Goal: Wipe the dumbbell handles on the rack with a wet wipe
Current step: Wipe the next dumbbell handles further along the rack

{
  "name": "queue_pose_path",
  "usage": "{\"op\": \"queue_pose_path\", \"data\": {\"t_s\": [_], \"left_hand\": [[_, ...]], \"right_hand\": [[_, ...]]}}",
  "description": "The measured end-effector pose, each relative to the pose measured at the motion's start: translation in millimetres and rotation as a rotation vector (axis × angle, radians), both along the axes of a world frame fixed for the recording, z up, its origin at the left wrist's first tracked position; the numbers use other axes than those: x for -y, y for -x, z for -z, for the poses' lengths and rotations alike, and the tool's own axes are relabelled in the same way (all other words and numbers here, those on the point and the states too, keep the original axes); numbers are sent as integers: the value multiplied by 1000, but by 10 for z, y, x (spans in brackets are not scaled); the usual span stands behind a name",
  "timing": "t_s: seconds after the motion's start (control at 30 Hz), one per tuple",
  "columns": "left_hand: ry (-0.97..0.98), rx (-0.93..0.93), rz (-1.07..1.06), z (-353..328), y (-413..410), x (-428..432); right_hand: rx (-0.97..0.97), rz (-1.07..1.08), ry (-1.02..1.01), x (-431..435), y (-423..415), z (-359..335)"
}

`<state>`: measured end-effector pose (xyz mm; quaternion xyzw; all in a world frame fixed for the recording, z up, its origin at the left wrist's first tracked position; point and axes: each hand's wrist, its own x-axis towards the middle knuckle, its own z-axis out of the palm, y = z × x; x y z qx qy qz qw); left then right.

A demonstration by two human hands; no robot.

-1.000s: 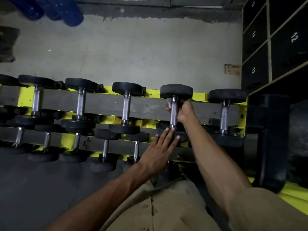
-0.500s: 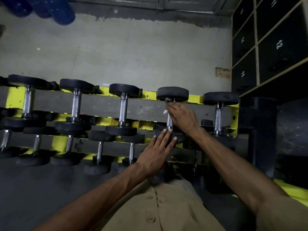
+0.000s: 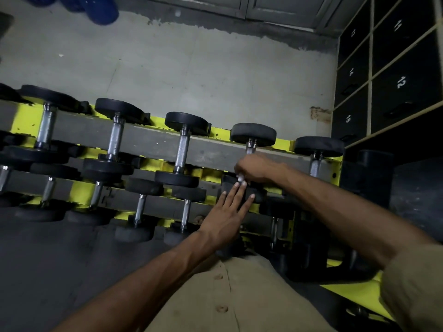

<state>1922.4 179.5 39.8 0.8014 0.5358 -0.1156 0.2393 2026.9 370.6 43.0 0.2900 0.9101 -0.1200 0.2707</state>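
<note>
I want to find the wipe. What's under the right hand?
A bit of white wet wipe peeks out below the right hand, which curls round a shiny metal dumbbell handle. Most of both is covered.

Your right hand [image 3: 256,168] is stretched forward on a nearly straight arm, fingers curled round a handle [image 3: 250,149]. Your left hand [image 3: 227,212] lies flat just beneath it, fingers straight and spread.

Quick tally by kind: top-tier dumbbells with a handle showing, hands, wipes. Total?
top-tier dumbbells: 5
hands: 2 (left hand, right hand)
wet wipe, in the right hand: 1
total: 8
</note>
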Motion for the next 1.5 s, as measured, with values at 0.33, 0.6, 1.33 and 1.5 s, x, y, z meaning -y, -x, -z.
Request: {"op": "queue_pose_path", "data": {"t_s": [0.33, 0.6, 1.33, 1.5], "left_hand": [[-55, 4, -62, 162, -51, 134], [10, -9, -66, 91, -35, 117], [-10, 74, -10, 213, 82, 133], [-48, 95, -21, 259, 79, 158]], "right_hand": [[-289, 206, -218, 137, -224, 79], [280, 3, 128, 125, 449, 19], [-276, 997, -23, 577, -351, 393], [-369, 1312, 215, 483, -377, 638]]}}
